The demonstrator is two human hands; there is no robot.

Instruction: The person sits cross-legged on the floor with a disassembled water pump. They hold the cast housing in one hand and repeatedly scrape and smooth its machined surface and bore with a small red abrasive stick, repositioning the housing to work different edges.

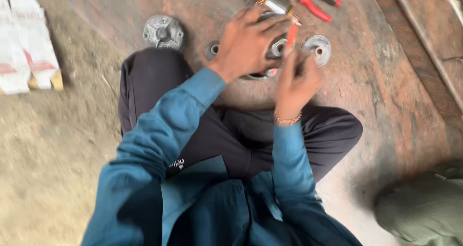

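I sit cross-legged on the floor in a blue shirt and dark trousers. My left hand [248, 41] lies over a round metal motor part [276, 48] on the floor, gripping it from above. My right hand [295, 84], blurred with motion and wearing a bracelet, holds a tool with an orange-red handle [292, 34] against that part. A copper-wound rotor [272, 0] lies just beyond my hands.
A grey metal end cover [164, 32] lies left of my knee. A round metal disc [317, 48] sits right of my hands. Red-handled pliers [316, 2] lie at the top. White cartons [24, 43] stand far left. Someone's greenish clothing [424, 207] shows at the lower right.
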